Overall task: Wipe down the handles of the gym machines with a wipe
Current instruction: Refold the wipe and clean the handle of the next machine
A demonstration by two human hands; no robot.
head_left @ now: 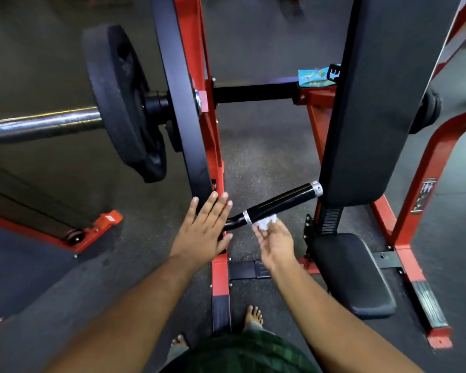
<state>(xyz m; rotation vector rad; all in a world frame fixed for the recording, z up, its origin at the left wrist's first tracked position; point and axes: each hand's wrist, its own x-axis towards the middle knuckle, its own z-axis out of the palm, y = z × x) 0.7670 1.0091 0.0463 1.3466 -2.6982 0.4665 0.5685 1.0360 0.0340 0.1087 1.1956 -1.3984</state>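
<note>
Right hand (276, 242), lower centre of frame, palm turned up, fingers loosely curled around a crumpled white wipe (265, 224). Wipe sits at the fingertips, touching the underside of the black handle (283, 203) right beside its lower silver ring.

Handle runs diagonally from centre frame up to the right, silver cap on the far end, near the bottom edge of the black back pad (377, 103). Its bent lower end disappears behind the left hand.

Left hand (202, 232), just left of centre, flat and spread wide, fingers straight, holding nothing. Fingertips overlap the lower end of the black lever arm (180, 103); looks like contact, can't confirm.

Left of frame: black weight plate (119, 103) loaded on a chrome sleeve (43, 125) pointing toward the left edge.

Red frame (420, 184) surrounds the seat. Black seat pad (353, 275) in the lower right, below the back pad.

Upper right of centre: teal packet (314, 76) resting on the red crossmember, beside the back pad.

Bottom centre: two bare feet (253, 316) on dark rubber floor (258, 146).
</note>
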